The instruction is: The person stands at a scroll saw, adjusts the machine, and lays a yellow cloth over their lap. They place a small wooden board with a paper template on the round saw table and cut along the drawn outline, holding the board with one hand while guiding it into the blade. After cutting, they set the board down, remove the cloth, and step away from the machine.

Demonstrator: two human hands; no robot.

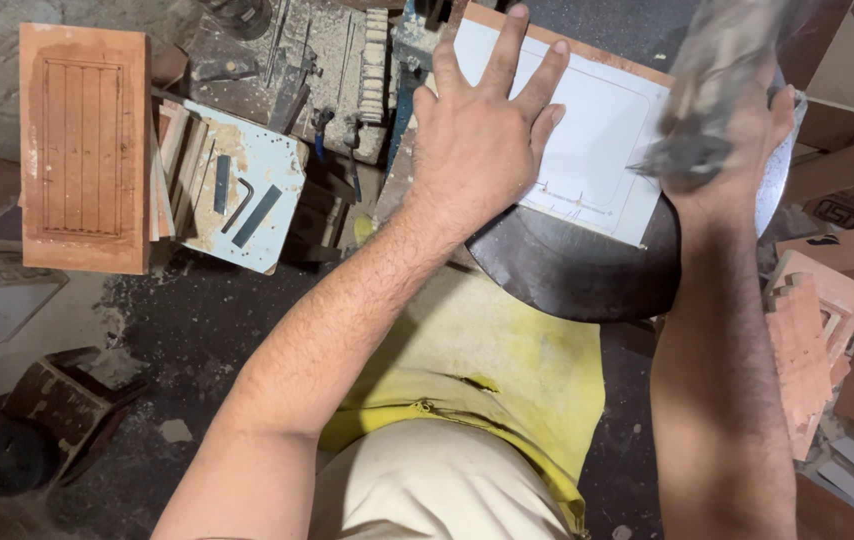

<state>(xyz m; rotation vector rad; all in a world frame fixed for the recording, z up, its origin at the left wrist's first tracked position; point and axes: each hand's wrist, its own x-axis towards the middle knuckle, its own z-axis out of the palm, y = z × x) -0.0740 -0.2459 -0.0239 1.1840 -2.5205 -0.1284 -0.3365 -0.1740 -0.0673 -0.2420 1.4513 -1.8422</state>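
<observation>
One white panel (587,150) lies on a dark round table (577,270), its long axis running approx 10-to-4 o'clock, near corner pointing to 5 o'clock. Left hand (477,135) lies flat on the panel's 9 o'clock end, fingers (502,50) spread apart, aimed at 12 o'clock. Right hand (747,120) is at the panel's 3 o'clock edge, gripping a blurred tool (707,100); fingers look wrapped round it, but w/ the blur can't tell for sure. One carved wooden panel (82,145) sits at 9 o'clock, w/ two dark strips and one hex key (240,205) on a pale blue board (272,170) beside it.
</observation>
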